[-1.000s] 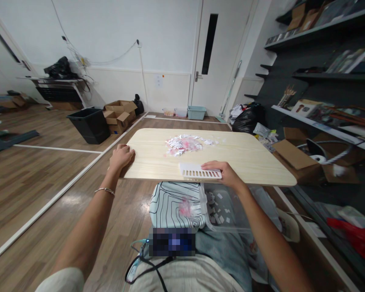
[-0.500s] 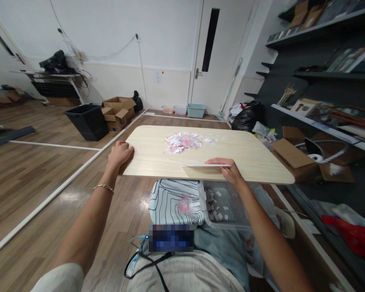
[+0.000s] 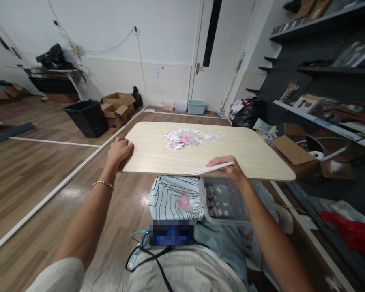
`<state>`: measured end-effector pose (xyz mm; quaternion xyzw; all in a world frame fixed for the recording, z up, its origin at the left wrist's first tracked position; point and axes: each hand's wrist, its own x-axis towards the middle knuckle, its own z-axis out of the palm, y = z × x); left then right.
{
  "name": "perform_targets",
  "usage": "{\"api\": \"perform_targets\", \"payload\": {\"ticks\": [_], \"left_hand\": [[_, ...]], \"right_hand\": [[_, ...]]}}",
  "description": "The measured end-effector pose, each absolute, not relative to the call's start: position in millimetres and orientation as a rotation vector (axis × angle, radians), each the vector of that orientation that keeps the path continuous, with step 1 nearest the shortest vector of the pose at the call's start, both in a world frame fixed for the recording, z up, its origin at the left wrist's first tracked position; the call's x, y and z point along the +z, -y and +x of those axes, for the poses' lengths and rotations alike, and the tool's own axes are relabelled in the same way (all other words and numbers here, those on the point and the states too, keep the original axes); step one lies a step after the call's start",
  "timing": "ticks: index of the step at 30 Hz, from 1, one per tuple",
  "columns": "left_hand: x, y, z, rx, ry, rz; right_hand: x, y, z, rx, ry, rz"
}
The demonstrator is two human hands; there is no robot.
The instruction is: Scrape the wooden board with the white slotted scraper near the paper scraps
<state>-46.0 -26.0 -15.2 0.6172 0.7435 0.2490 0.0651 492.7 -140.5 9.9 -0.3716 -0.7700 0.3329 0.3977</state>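
Note:
A light wooden tabletop [image 3: 249, 156] lies across my lap. My left hand [image 3: 119, 150] grips its near left corner, fingers curled over the edge. My right hand [image 3: 229, 168] pinches a flat white slotted plastic piece [image 3: 211, 168] at the near edge, tilted so I see it nearly edge-on. A heap of small white and pink paper scraps [image 3: 185, 138] sits in the middle of the tabletop. Under the table, by my right knee, stands a clear plastic bin [image 3: 223, 200] with several white scraps inside.
A black bin [image 3: 84, 117] and open cardboard boxes [image 3: 117, 108] stand on the wood floor to the left. Dark shelves [image 3: 322, 73] line the right wall, with boxes [image 3: 293, 152] and black bags [image 3: 249, 113] below. A white door [image 3: 214, 52] is straight ahead.
The white slotted piece lay flat on the table under my right hand; it has been lifted and tilted edge-on at the near edge. My left hand stayed on the corner.

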Motion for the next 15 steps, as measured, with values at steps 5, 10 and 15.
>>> {"api": "perform_targets", "payload": {"ticks": [5, 10, 15], "left_hand": [[-17.6, 23.9, -48.2, 0.737, -2.232, 1.888], [-18.8, 22.9, -49.0, 0.758, -2.235, 1.883], [-17.6, 25.3, -47.7, 0.781, -2.231, 1.861]], "right_hand": [[9.8, 141.5, 494.0, 0.858, 1.944, -0.935], [16.1, 142.5, 493.1, 0.906, 1.968, -0.948], [16.9, 141.8, 490.6, 0.848, 2.001, -0.949]]}}
